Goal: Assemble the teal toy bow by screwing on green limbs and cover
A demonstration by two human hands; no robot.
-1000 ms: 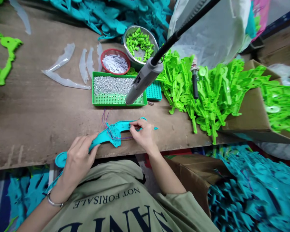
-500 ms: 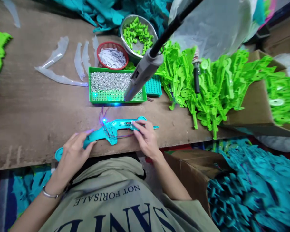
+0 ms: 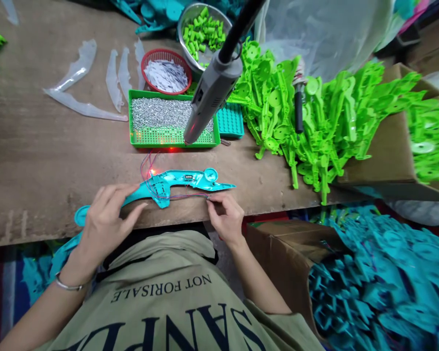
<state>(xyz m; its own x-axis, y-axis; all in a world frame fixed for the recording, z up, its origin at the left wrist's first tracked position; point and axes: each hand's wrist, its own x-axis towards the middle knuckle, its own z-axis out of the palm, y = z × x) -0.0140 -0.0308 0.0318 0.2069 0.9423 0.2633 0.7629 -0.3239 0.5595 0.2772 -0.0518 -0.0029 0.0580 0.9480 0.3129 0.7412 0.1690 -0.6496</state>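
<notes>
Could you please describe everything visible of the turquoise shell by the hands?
The turquoise shell looks like moulded plastic: long, curved, hollow side up, with a disc near its pointed right tip and a small dark part inside. It lies near the table's edge. Thin wires cross it near a red light; the left hand covers its left part.

Workshop, assembly bench for moulded plastic parts.
Evidence, clock read from frame centre: worn brown bench (image 3: 58, 165); grey handheld driver (image 3: 212, 92) hung on a black line at 12; green tray (image 3: 136, 139) of small metal pieces, apparently screws, at 11; like-shaped lime parts (image 3: 322, 126) heaped at 2; cardboard box (image 3: 278, 243) at 4, teal parts (image 3: 395, 287) piled in and beyond it.
</notes>
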